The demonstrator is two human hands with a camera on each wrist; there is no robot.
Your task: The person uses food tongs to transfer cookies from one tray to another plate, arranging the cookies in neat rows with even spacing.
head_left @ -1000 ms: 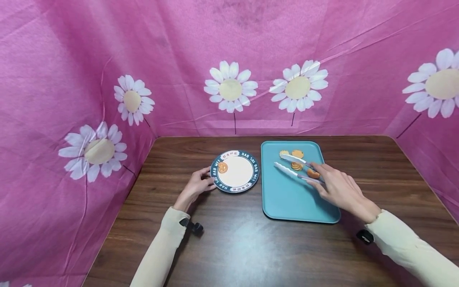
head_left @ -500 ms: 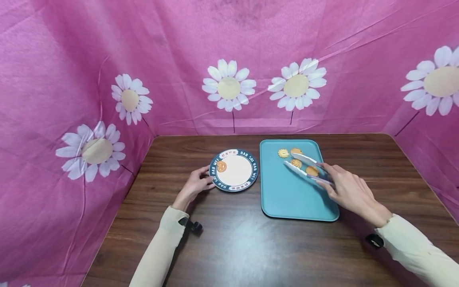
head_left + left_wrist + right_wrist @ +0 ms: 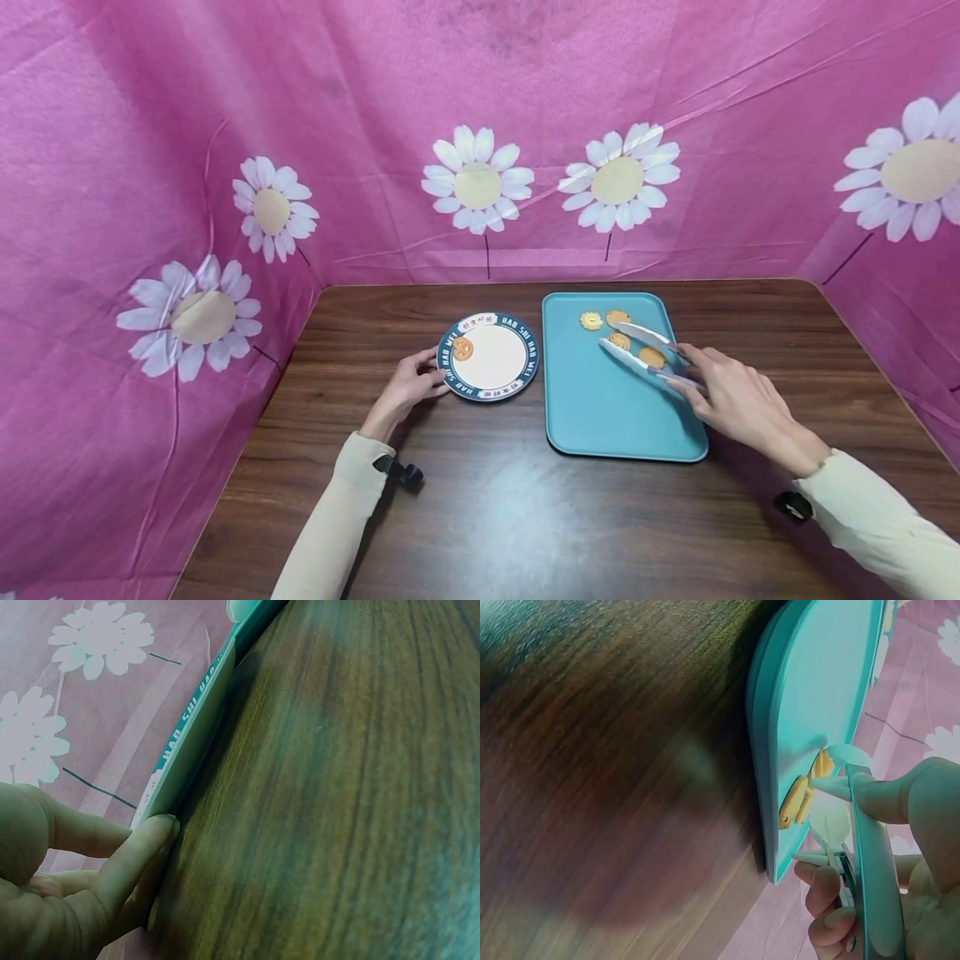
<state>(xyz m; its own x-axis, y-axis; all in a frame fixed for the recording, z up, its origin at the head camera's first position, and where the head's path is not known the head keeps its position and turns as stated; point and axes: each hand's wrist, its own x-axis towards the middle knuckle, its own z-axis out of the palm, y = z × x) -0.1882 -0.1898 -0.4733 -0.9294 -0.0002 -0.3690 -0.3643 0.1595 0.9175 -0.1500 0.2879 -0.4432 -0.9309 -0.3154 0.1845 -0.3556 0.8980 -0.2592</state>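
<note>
My left hand grips the left rim of a round plate, thumb and fingers on its edge; the left wrist view shows the pinch close up. One cookie lies on the plate's left side. My right hand holds metal tongs over the blue tray, their arms apart. Between the tongs' arms are a swirled cookie and a round cookie. Beyond the tips lie a pale scalloped cookie and another round one.
Both the plate and the tray rest on a dark wooden table, side by side with a narrow gap. A pink cloth with white flowers hangs behind the table and along its sides.
The tongs have moved right and slightly back from the pale scalloped cookie, with my right hand shifting the same way. My left hand stays on the plate rim.
</note>
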